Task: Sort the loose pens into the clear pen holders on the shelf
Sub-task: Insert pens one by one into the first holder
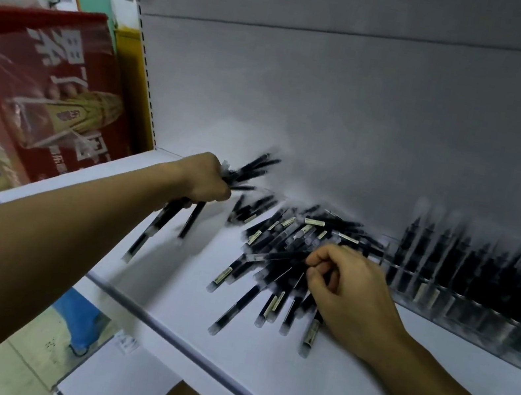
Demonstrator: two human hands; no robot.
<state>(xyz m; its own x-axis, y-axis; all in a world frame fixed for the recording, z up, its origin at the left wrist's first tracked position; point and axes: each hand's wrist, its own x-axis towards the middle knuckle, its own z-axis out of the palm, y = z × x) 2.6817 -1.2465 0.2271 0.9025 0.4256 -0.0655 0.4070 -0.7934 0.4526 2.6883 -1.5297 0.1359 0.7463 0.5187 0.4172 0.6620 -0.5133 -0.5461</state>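
A heap of loose black pens (pixel 281 246) with clear caps lies on the white shelf (pixel 307 379). My left hand (pixel 203 177) grips a bundle of black pens (pixel 242 173) above the shelf, left of the heap; their ends stick out both sides of the fist. My right hand (pixel 347 289) rests on the heap's right side, its thumb and fingers pinching a pen there. Along the right back stand the clear pen holders (pixel 476 305), filled with upright black pens, blurred.
A red printed carton (pixel 45 89) wrapped in plastic stands left of the shelf's side post. The grey back panel (pixel 337 106) rises behind the pens. Below the shelf's front edge are a lower shelf (pixel 122 378), tiled floor and a blue bag (pixel 81 319).
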